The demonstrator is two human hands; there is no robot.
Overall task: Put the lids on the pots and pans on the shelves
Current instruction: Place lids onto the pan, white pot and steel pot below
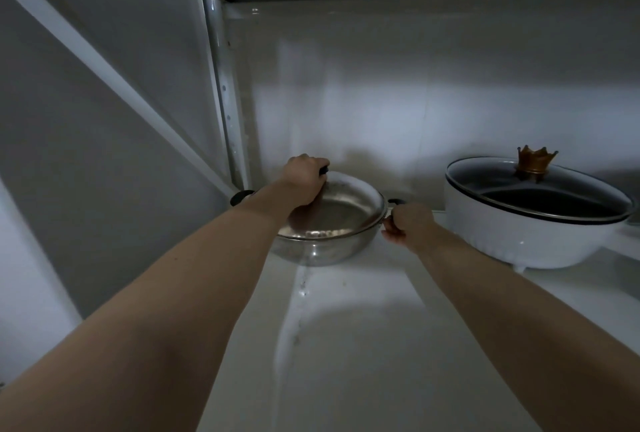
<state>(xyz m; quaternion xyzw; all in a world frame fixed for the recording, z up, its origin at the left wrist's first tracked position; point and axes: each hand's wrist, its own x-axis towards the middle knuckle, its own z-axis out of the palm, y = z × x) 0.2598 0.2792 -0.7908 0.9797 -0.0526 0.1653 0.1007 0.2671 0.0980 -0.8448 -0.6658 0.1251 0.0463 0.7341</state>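
Head view, dim white shelf (pixel 346 327). Steel pot (pixel 322 248) sits at about 12 o'clock from the person, near the back wall, glass lid (pixel 332 213) on it but tilted, far edge raised. Left hand (pixel 304 177) closed around the lid's black knob. Right hand (pixel 407 225) closed on the pot's right side handle at 3 o'clock of the pot, steadying it. Pot's left handle (pixel 241 197) free at 9 o'clock. White pot (pixel 533 234) at 2 o'clock, well apart, already wearing its lid with crown knob (pixel 536 163).

Step in hand, by my read: seating the lid. To do it well, keep the right hand firm so the pot doesn't slide, lower the raised edge until the rim sits level all round, then let go of the knob. Check no gap at the near rim.
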